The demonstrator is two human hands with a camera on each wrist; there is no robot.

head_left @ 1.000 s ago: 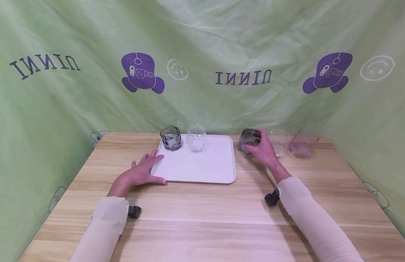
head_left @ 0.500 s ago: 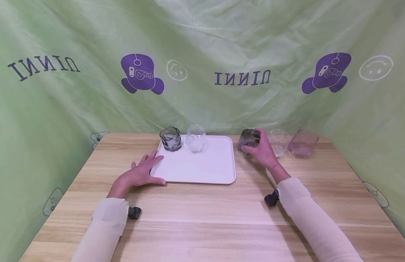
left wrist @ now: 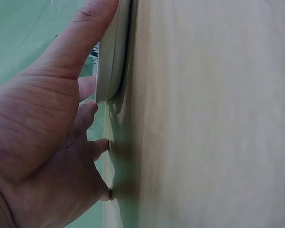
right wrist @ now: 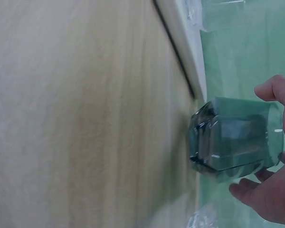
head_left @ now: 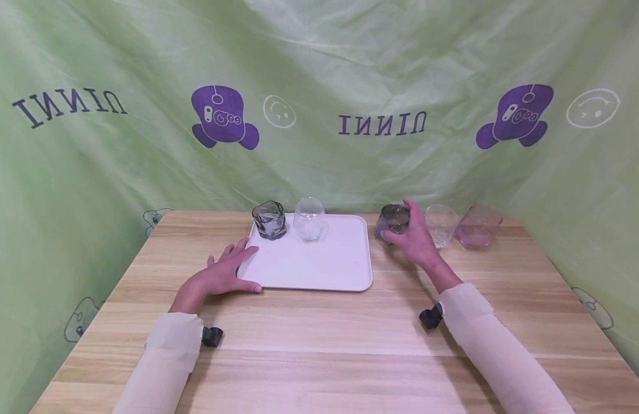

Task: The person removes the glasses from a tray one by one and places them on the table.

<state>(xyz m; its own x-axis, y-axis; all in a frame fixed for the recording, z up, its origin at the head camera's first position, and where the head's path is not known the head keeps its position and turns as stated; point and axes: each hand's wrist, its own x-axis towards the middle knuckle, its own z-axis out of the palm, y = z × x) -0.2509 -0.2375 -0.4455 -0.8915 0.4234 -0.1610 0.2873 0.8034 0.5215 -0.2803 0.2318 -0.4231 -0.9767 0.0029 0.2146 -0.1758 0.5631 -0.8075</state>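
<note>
A green backdrop (head_left: 319, 52) printed with purple figures, line-drawn smiling faces and reversed lettering hangs behind a light wood-grain table (head_left: 319, 362), where a person in pale sleeves (head_left: 495, 333) has both bare hands forward. A white rectangular tray (head_left: 314, 264) lies toward the table's far edge. The left hand (head_left: 223, 273), fingers spread apart, touches the tray at its near left corner, the thumb along the rim and, in the left wrist view, two fingertips on the tabletop. The right hand (head_left: 418, 238) reaches about a smoky glass (head_left: 391, 221), thumb and fingers apart on either side; whether they press against it cannot be told. The smoky glass stands upright on the table, near the tray's right edge. A pink-tinted glass (head_left: 477, 233) stands farthest right, with a clear glass (head_left: 443, 224) between it and the smoky one. Toward the tray's back edge, a clear tumbler (head_left: 310, 218) stands near a wavy grey glass (head_left: 270, 221) at the far left corner. Small black devices (head_left: 212, 336) sit at the cuffs.
</note>
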